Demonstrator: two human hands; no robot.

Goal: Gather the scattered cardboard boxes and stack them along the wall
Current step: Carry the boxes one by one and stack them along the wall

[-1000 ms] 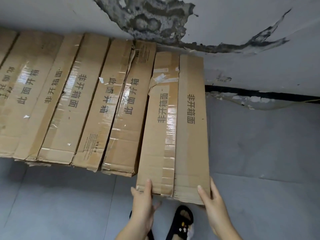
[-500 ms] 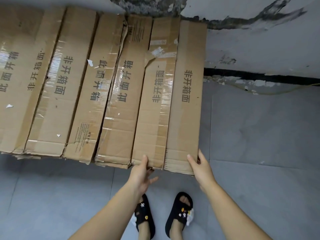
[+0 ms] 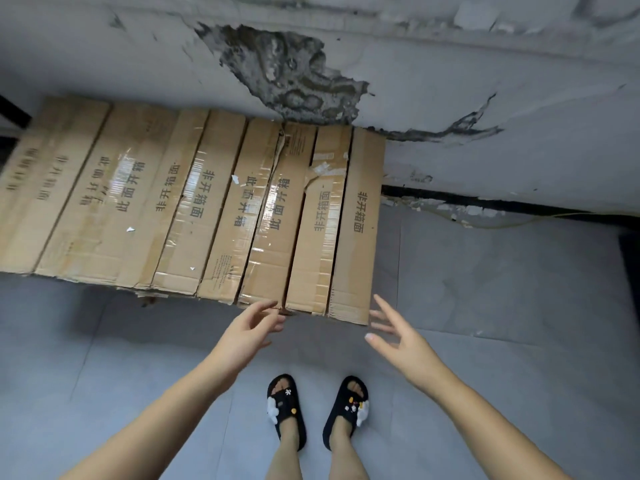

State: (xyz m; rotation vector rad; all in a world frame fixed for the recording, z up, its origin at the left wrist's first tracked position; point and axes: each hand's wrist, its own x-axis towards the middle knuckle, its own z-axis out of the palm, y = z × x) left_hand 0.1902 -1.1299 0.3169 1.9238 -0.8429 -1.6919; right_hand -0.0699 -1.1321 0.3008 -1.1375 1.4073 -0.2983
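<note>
Against the cracked wall (image 3: 485, 81), the cardboard boxes (image 3: 194, 209) stand side by side; below their near edge, left hand (image 3: 244, 336) and right hand (image 3: 403, 344) hover, fingers apart, holding nothing.

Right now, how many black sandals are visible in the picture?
2. The left sandal is on the person's left foot and the right sandal on the right foot, side by side on the grey floor, near the row of cardboard boxes. None seems hidden.
</note>
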